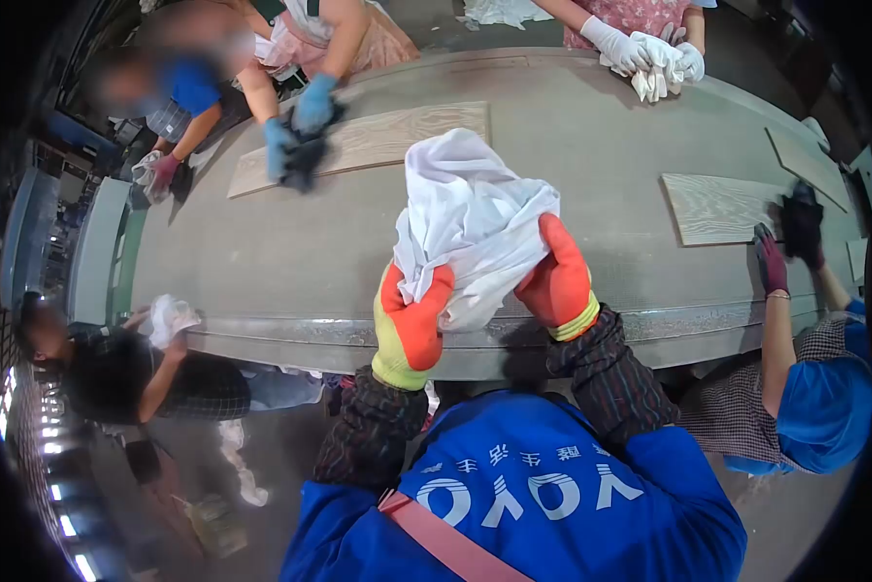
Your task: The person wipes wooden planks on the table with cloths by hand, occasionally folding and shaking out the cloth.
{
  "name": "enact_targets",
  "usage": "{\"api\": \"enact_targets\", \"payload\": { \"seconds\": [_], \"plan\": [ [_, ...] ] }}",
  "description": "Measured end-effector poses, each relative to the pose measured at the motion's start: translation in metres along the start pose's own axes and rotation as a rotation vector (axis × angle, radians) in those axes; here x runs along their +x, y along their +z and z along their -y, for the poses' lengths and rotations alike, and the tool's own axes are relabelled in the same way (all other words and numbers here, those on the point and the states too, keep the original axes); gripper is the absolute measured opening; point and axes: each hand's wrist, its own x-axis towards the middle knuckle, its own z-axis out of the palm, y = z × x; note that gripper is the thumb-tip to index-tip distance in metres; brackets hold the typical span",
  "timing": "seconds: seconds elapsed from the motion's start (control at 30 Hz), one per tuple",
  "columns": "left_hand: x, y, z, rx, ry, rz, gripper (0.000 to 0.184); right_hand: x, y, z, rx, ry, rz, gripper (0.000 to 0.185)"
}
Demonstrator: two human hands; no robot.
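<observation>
A crumpled white cloth [479,218] is held up in front of me, above the near edge of the long grey table [591,194]. My left hand [411,325], in an orange and yellow glove, grips the cloth's lower left side with the thumb in front. On the right side, my right hand [557,276] wears a matching glove and pinches the cloth too; its fingers are partly hidden behind the fabric. Behind the cloth a light wood-grain plank [387,136] lies on the table.
Across the table a person in blue gloves [310,107] wipes the plank with a dark cloth [310,150]. Another person's white gloves [618,47] hold a white cloth. At right, a co-worker's dark red glove [771,257] touches another plank [717,209]. A person [115,364] stands at left.
</observation>
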Motion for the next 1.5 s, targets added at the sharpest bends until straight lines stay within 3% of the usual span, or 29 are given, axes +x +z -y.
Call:
{"api": "enact_targets", "payload": {
  "seconds": [0.07, 0.1, 0.17, 0.2, 0.3, 0.37, 0.43, 0.47, 0.5, 0.57, 0.63, 0.7, 0.73, 0.77, 0.8, 0.87, 0.93, 1.03, 1.13, 1.17, 1.27, 1.33, 1.43, 1.5],
  "plan": [
    [0.007, -0.028, 0.002, 0.101, 0.06, -0.029, 0.041, 0.003, 0.001, -0.008, 0.028, 0.035, 0.087, 0.059],
    [0.01, -0.045, 0.005, 0.396, 0.333, 0.048, 0.044, 0.006, -0.001, -0.019, 0.035, 0.042, 0.093, 0.059],
    [0.012, -0.07, 0.006, 0.994, 0.861, 0.215, 0.05, 0.012, -0.012, -0.05, -0.322, -0.035, 0.243, 0.057],
    [0.01, -0.07, 0.001, 1.004, 0.858, 0.21, 0.05, 0.012, -0.011, -0.054, -0.41, -0.051, 0.282, 0.057],
    [-0.001, -0.066, -0.013, 1.134, 0.651, 0.589, 0.056, 0.013, -0.002, -0.058, -0.704, -0.012, 0.203, 0.051],
    [-0.005, -0.085, -0.001, 0.994, 0.594, 0.49, 0.056, 0.021, -0.002, -0.069, -0.808, 0.021, 0.153, 0.049],
    [-0.005, -0.105, 0.009, 0.7, 0.49, 0.322, 0.056, 0.033, -0.014, -0.081, -0.622, -0.139, 0.058, 0.042],
    [-0.006, -0.113, 0.014, 0.699, 0.492, 0.325, 0.056, 0.036, -0.021, -0.087, -0.531, -0.218, 0.009, 0.039],
    [-0.005, -0.119, 0.016, 0.427, 0.183, 0.231, 0.057, 0.038, -0.03, -0.094, -0.534, -0.226, 0.012, 0.039],
    [-0.026, -0.113, 0.034, -0.145, -0.403, 0.038, 0.06, 0.023, -0.063, -0.091, -0.853, -0.512, 0.052, 0.034],
    [-0.018, -0.106, 0.064, -0.279, -0.393, 0.164, 0.062, 0.016, -0.042, -0.079, -0.992, -0.665, 0.108, 0.032],
    [-0.009, -0.11, 0.053, -0.408, -0.358, 0.262, 0.064, -0.003, 0.024, -0.082, -0.87, -0.142, 0.035, 0.034],
    [-0.014, -0.104, 0.031, -0.518, -0.39, 0.223, 0.052, -0.009, 0.045, -0.091, -0.817, 0.132, -0.003, 0.035],
    [-0.018, -0.098, 0.026, -0.586, -0.398, 0.19, 0.046, -0.02, 0.042, -0.081, -0.832, 0.163, 0.028, 0.035],
    [-0.022, -0.092, 0.021, -0.654, -0.404, 0.156, 0.041, -0.019, 0.043, -0.085, -1.074, 0.118, 0.136, 0.038],
    [-0.008, -0.112, 0.01, -0.402, -0.039, 0.449, 0.04, -0.015, 0.046, -0.093, -1.547, -0.016, 0.37, 0.044],
    [-0.01, -0.13, 0.003, -0.263, 0.149, 0.573, 0.04, -0.014, 0.052, -0.108, -1.499, -0.032, 0.375, 0.049],
    [-0.043, -0.152, 0.002, -0.372, -0.008, 0.247, 0.035, -0.024, 0.057, -0.134, -1.406, -0.051, 0.361, 0.058],
    [-0.048, -0.181, -0.01, -0.518, 0.02, 0.117, 0.04, -0.043, 0.074, -0.152, -0.947, 0.044, 0.309, 0.068],
    [-0.049, -0.188, -0.013, -0.578, 0.026, 0.058, 0.043, -0.05, 0.078, -0.161, -0.954, 0.051, 0.32, 0.068],
    [-0.061, -0.188, 0.015, -0.466, 0.094, -0.027, 0.049, -0.074, 0.071, -0.189, -0.53, 0.117, 0.225, 0.069],
    [-0.075, -0.192, 0.025, -0.404, 0.137, -0.05, 0.052, -0.079, 0.071, -0.211, -0.597, 0.077, 0.281, 0.068],
    [-0.104, -0.193, 0.05, 0.706, 0.801, 0.0, 0.066, -0.094, 0.054, -0.234, -0.72, -0.034, 0.345, 0.067],
    [-0.116, -0.189, 0.065, 0.63, 0.78, 0.113, 0.069, -0.102, 0.04, -0.23, -0.901, -0.036, 0.306, 0.065]
  ]
}}
